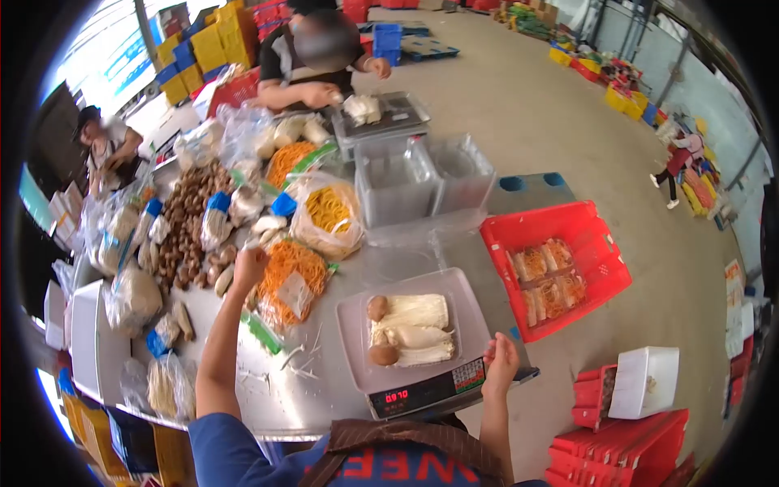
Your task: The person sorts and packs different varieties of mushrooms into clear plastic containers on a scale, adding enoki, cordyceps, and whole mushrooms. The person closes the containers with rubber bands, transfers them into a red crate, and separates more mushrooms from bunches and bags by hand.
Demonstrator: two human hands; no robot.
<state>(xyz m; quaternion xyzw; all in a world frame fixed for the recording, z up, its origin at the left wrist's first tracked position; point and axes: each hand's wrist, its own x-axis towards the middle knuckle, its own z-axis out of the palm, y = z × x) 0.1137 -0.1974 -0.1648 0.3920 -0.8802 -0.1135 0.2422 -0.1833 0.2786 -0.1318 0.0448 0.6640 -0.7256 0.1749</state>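
Mushrms [412, 318] on scale [354, 337], R hand [501, 363] nr keypad [468, 377].

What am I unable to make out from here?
All in the head view:
Left hand: whether it grips anything; its own back hides the palm.
Right hand: whether it holds anything; too small to tell.
Keypad: markings too small to read.
Red crate: what lies beneath the packs; they cover it.
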